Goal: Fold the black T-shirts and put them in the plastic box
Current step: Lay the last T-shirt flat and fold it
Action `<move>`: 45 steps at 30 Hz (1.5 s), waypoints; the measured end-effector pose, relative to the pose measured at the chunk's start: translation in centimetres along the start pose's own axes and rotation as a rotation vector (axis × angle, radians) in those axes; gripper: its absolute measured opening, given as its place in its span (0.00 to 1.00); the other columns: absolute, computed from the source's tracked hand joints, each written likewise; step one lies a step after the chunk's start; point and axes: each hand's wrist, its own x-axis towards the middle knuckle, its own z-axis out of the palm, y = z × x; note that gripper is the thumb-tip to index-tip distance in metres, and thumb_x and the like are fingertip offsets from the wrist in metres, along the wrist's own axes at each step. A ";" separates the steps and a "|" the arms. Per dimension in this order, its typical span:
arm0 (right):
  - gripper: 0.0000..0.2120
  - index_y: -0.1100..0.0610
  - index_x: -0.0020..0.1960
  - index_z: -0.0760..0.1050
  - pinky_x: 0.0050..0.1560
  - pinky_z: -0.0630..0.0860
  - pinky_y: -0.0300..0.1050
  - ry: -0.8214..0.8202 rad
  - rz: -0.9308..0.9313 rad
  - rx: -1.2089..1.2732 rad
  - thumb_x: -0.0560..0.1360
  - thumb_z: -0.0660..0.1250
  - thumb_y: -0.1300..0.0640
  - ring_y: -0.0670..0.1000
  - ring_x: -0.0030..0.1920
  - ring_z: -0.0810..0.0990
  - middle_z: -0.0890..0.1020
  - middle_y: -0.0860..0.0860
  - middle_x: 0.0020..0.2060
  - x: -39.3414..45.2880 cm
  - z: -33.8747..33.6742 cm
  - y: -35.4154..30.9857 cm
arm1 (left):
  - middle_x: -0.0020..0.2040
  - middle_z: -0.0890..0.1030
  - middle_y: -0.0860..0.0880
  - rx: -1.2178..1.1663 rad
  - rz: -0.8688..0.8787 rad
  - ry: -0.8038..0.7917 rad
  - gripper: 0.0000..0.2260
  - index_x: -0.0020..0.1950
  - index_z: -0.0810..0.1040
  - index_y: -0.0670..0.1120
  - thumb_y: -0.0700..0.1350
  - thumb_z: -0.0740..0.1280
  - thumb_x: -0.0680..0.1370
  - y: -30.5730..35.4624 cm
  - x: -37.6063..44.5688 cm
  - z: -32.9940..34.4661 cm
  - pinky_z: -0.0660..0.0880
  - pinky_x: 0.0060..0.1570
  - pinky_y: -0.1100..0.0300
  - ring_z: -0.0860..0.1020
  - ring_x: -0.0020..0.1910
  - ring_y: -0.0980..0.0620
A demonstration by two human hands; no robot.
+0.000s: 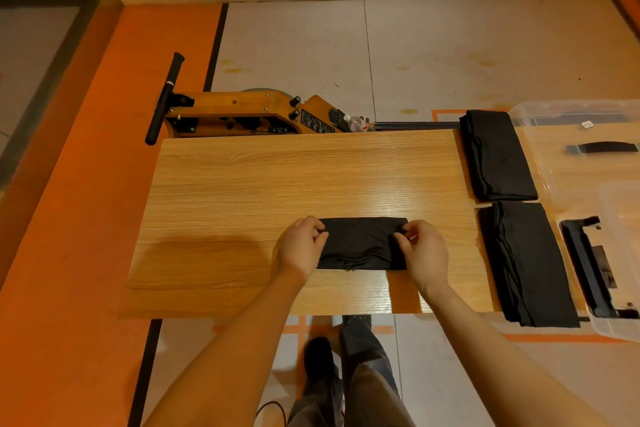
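Observation:
A folded black T-shirt (360, 241) lies as a small rectangle on the wooden table (259, 184), near the front edge. My left hand (301, 246) pinches its left end and my right hand (424, 253) pinches its right end. Two more black T-shirts lie at the table's right side: one at the back (495, 156) and one at the front (530, 263). A clear plastic box (616, 288) stands at the far right, partly cut off by the frame. Its clear lid (581, 146) with a black handle lies behind it.
A wooden rowing machine (249, 113) with a black handle bar stands behind the table, with a small plastic bottle (356, 122) on it. The floor is orange on the left and pale with orange tape lines elsewhere. My legs and shoes show below the table edge.

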 end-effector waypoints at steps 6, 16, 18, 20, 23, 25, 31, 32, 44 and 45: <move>0.26 0.59 0.66 0.74 0.63 0.71 0.54 -0.132 -0.258 -0.245 0.71 0.76 0.54 0.59 0.65 0.72 0.75 0.58 0.64 -0.7 2.0 -0.5 | 0.65 0.71 0.49 0.263 0.184 -0.066 0.18 0.69 0.70 0.52 0.49 0.64 0.79 1.3 -0.4 1.2 0.67 0.64 0.54 0.68 0.65 0.50; 0.32 0.54 0.80 0.52 0.76 0.45 0.54 -0.295 -0.405 -0.581 0.81 0.43 0.39 0.55 0.79 0.43 0.50 0.57 0.79 -2.5 2.3 3.7 | 0.76 0.29 0.48 0.728 0.255 -0.350 0.31 0.75 0.29 0.55 0.64 0.44 0.80 -2.1 -0.5 2.1 0.36 0.73 0.46 0.29 0.74 0.49; 0.33 0.53 0.81 0.49 0.76 0.42 0.54 -0.307 -0.394 -0.599 0.81 0.40 0.37 0.55 0.79 0.40 0.48 0.56 0.80 -2.7 2.4 3.8 | 0.75 0.28 0.48 0.745 0.270 -0.347 0.31 0.73 0.28 0.56 0.67 0.42 0.79 -2.6 -0.6 1.9 0.36 0.73 0.45 0.28 0.74 0.49; 0.33 0.52 0.81 0.46 0.76 0.40 0.55 -0.324 -0.381 -0.609 0.81 0.39 0.36 0.54 0.79 0.37 0.45 0.55 0.80 -2.7 2.5 4.0 | 0.74 0.27 0.48 0.755 0.284 -0.341 0.32 0.72 0.27 0.57 0.69 0.36 0.75 -2.8 -0.5 1.8 0.36 0.72 0.45 0.28 0.73 0.49; 0.33 0.52 0.81 0.46 0.76 0.40 0.56 -0.337 -0.374 -0.608 0.81 0.40 0.36 0.53 0.79 0.37 0.45 0.55 0.80 -2.5 2.4 3.9 | 0.74 0.28 0.48 0.745 0.291 -0.331 0.34 0.72 0.26 0.57 0.71 0.30 0.70 -2.9 -0.2 1.9 0.37 0.73 0.45 0.28 0.73 0.48; 0.33 0.52 0.81 0.47 0.76 0.39 0.55 -0.348 -0.374 -0.601 0.81 0.41 0.36 0.54 0.79 0.38 0.46 0.55 0.80 -2.4 2.2 3.8 | 0.75 0.28 0.48 0.742 0.291 -0.335 0.35 0.72 0.27 0.57 0.72 0.31 0.70 -3.0 -0.1 1.9 0.38 0.73 0.44 0.28 0.73 0.48; 0.37 0.53 0.80 0.52 0.76 0.46 0.57 -0.381 -0.355 -0.546 0.79 0.38 0.33 0.55 0.79 0.42 0.50 0.56 0.80 -2.1 1.7 2.8 | 0.76 0.31 0.47 0.765 0.292 -0.326 0.35 0.75 0.31 0.56 0.70 0.34 0.73 -2.6 0.0 1.8 0.41 0.74 0.44 0.33 0.76 0.47; 0.37 0.54 0.79 0.57 0.75 0.49 0.57 -0.371 -0.338 -0.505 0.78 0.41 0.33 0.56 0.79 0.46 0.53 0.57 0.79 -1.8 1.4 2.3 | 0.77 0.33 0.47 0.749 0.287 -0.336 0.34 0.77 0.34 0.56 0.69 0.38 0.75 -2.4 0.2 1.6 0.40 0.74 0.45 0.34 0.77 0.47; 0.25 0.57 0.71 0.70 0.63 0.70 0.51 -0.289 -0.170 -0.352 0.75 0.71 0.57 0.58 0.63 0.73 0.78 0.55 0.63 3.0 -0.2 0.3 | 0.71 0.66 0.51 0.586 0.147 -0.161 0.25 0.76 0.60 0.52 0.55 0.60 0.81 -1.1 3.1 -0.5 0.58 0.67 0.54 0.63 0.70 0.50; 0.25 0.57 0.70 0.71 0.62 0.70 0.50 -0.292 -0.158 -0.347 0.75 0.72 0.57 0.58 0.62 0.73 0.78 0.55 0.61 3.2 -0.3 0.5 | 0.70 0.67 0.51 0.596 0.142 -0.170 0.25 0.76 0.61 0.52 0.56 0.60 0.80 -1.1 3.3 -0.6 0.59 0.66 0.54 0.63 0.69 0.49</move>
